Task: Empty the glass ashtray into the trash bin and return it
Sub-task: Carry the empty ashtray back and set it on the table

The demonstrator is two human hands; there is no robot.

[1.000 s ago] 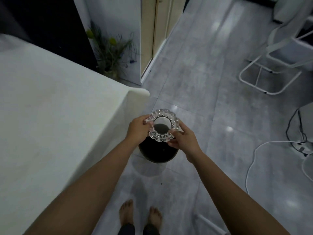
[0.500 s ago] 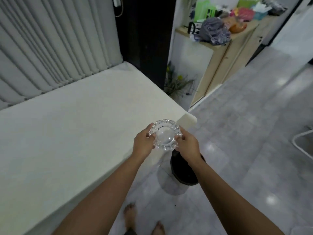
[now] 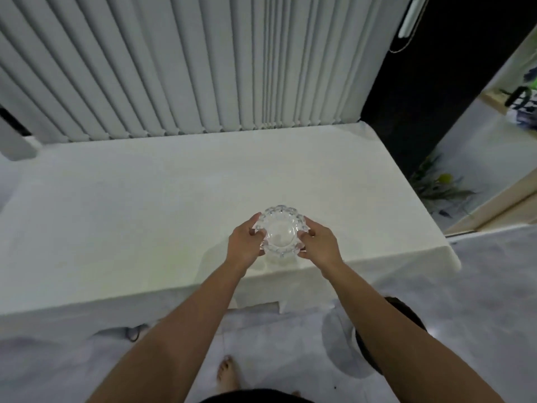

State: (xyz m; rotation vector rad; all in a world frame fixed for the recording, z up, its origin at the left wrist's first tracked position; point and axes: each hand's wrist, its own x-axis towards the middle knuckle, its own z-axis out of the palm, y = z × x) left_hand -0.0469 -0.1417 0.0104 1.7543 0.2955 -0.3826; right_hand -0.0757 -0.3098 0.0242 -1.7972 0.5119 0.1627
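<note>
The clear glass ashtray (image 3: 280, 231), round with a scalloped rim, is upright over the white table (image 3: 145, 216), near its front edge. My left hand (image 3: 245, 242) grips its left side and my right hand (image 3: 318, 244) grips its right side. Whether the ashtray touches the tabletop I cannot tell. Its bowl looks clean. The dark round trash bin (image 3: 406, 318) stands on the floor at the lower right, mostly hidden behind my right forearm.
White vertical blinds (image 3: 189, 68) hang behind the table. A dark doorway and a plant (image 3: 438, 187) are at the right. The grey tiled floor (image 3: 479, 286) stretches right of the table. A cable (image 3: 133, 333) lies under the table's front edge.
The ashtray went from above the trash bin to over the table, still held by both hands. The view turned left from the floor to face the table and blinds.
</note>
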